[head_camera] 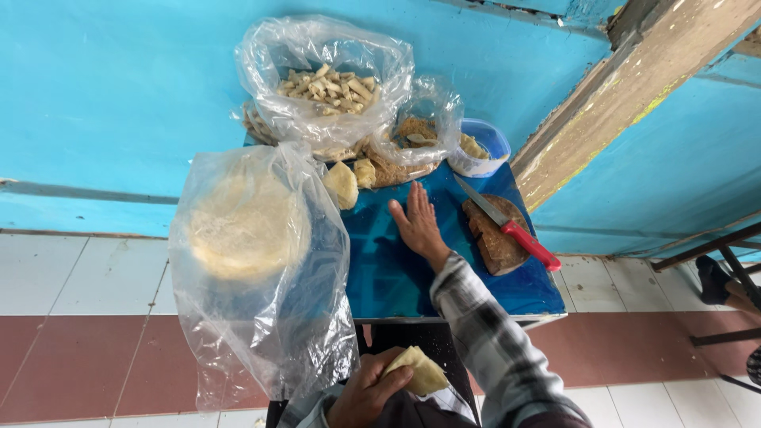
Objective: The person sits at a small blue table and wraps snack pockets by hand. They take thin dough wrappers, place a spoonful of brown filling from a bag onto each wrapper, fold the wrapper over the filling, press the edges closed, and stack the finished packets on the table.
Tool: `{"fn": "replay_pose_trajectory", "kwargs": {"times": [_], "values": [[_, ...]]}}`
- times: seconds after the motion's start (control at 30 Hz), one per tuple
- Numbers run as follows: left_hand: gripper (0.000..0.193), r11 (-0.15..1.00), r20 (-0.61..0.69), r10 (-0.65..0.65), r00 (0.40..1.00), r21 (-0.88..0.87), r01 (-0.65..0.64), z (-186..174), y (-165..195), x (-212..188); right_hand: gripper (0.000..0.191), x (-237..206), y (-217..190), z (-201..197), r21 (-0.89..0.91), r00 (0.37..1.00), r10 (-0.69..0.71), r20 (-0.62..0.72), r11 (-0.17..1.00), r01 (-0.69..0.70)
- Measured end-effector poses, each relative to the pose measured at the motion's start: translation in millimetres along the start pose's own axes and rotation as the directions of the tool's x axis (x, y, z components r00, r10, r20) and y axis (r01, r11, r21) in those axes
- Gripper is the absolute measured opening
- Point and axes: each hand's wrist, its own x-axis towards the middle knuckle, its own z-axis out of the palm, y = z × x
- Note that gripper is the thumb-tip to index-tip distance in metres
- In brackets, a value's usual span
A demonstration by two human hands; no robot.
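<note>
One folded wrapper is gripped in the left hand at bottom centre, the right hand is laid flat and empty on the blue table mid-frame, while the bagged wrapper stack at left looks largely unused.
</note>
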Motion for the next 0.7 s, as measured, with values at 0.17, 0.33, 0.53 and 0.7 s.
{"fn": "replay_pose_trajectory", "kwargs": {"times": [0.17,0.33,0.53,0.7], "values": [[0.028,0.998,-0.048,0.012,0.999,0.055,-0.009,-4,-6,0,0.106,22,43,-20,-0.08,0.989,0.135,-0.06,0.987,-0.14],[0.027,1.0,-0.028,0.006,1.0,0.025,-0.005,3,-13,3,0.11,57,71,-9,-0.125,0.969,0.209,-0.13,0.966,-0.225],[0.029,0.999,-0.029,-0.009,1.0,0.042,0.011,-1,-9,2,0.109,76,66,-13,-0.146,0.978,0.2,-0.061,0.967,-0.207],[0.032,1.0,0.002,-0.016,1.0,0.008,0.016,4,-9,7,0.104,24,41,-22,-0.14,0.978,-0.097,0.184,0.983,0.123]]}}
